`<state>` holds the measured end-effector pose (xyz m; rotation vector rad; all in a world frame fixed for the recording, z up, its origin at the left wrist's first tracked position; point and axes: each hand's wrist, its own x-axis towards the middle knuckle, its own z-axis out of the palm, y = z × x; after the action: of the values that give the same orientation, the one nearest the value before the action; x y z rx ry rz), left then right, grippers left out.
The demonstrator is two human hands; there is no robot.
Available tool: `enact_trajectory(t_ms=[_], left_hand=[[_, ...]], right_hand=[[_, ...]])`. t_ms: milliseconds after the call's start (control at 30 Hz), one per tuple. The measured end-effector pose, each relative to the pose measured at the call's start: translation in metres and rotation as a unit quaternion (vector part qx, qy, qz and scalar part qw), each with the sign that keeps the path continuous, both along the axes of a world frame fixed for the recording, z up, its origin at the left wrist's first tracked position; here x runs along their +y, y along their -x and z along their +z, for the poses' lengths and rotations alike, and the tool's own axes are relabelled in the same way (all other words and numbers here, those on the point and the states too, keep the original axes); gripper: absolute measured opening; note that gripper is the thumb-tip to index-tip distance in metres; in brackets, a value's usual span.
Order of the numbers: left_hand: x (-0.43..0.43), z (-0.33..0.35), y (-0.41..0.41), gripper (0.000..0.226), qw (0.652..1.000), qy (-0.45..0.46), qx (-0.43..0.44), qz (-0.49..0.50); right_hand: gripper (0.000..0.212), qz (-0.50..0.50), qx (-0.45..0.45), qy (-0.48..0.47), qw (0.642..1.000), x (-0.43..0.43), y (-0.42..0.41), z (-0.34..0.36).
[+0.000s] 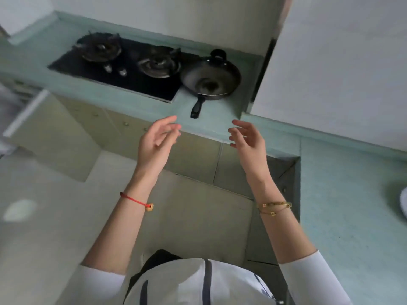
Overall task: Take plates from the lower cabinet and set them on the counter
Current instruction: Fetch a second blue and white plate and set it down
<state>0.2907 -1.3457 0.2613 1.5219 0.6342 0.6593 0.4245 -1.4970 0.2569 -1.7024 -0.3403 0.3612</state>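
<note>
Plate (404,202): white, smooth, curved rim. Only a sliver in view at the far right edge, lying on the right-hand run of the tabletop (343,194). Facing and long axis cannot be told from the visible part.

Tabletop: pale green, matte, faintly speckled, L-shaped, with a raised lip along the wall.

Lower cabinet (193,155): flat beige door fronts in a row under the tabletop, with thin dark seams between panels. One panel at far left stands out from the row, blurred.

Left hand (157,144): raised in front of the tabletop's front edge, palm turned inward, fingers (169,123) loosely spread, holding nothing.

Right hand (247,139): level with the left and well apart from it, palm turned inward, fingers (239,130) slightly curled and spread, holding nothing.

Red cord bracelet (134,200) with a small bead: on the left wrist.

Gold bracelets (274,208): thin, metallic, on the right wrist.

Sleeves (308,274): white, pushed up the forearms.

Frying pan (210,79): black, round, shallow, on the tabletop just beside the hob, with its long handle pointing at the front edge.

Gas hob (119,71): black glass, two round burners, two knobs.

Floor (55,216): pale beige tile.
</note>
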Motion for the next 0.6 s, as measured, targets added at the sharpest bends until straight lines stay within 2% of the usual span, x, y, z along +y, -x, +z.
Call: enact_trajectory(t_ms=[167,367,600], left_hand=[[0.068,-0.002,0.128,0.028,0.99,0.005,0.005,0.143],[0.154,-0.004,0.288,0.023,0.96,-0.027,0.035,0.278],[0.236,-0.009,0.429,0.03,0.929,-0.013,0.05,0.367]], right_hand=[[0.022,0.126,0.005,-0.001,0.992,0.109,0.091,-0.004],[0.024,0.245,0.008,-0.011,0.969,0.242,0.225,-0.011],[0.022,0.328,0.02,-0.016,0.944,0.362,0.355,-0.015]])
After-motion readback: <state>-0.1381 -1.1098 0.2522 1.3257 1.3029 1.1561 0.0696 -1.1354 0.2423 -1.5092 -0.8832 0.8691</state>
